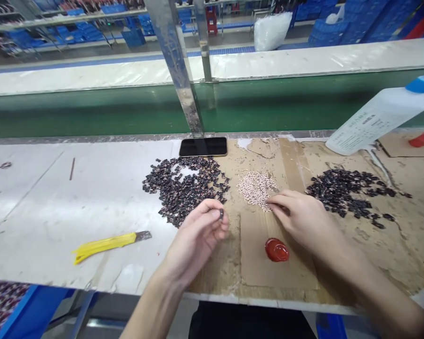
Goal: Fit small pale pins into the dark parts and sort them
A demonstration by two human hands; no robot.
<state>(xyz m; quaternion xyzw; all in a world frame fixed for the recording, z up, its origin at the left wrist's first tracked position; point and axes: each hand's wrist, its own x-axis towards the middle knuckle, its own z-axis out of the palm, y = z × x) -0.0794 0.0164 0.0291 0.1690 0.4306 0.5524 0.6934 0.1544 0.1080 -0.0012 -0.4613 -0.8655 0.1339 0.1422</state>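
My left hand [201, 230] is closed, pinching a small black part [221, 214] between thumb and forefinger. It is held just in front of a large pile of similar black parts [183, 197]. My right hand [300, 212] has its fingertips together at the near edge of a heap of tiny pale pink pieces [255, 186]; whether a piece is between them is hidden. Below that hand, a blob of glossy red paste [277, 249] sits on a cardboard square [257, 273]. A second pile of black parts [339, 190] lies beyond my right hand.
A yellow utility knife [106, 246] with its blade out lies at left. A black phone [203, 147] rests at the foot of a metal post [187, 94]. A white bottle with a blue cap [378, 117] leans at the right. Behind the table runs a green conveyor [250, 103].
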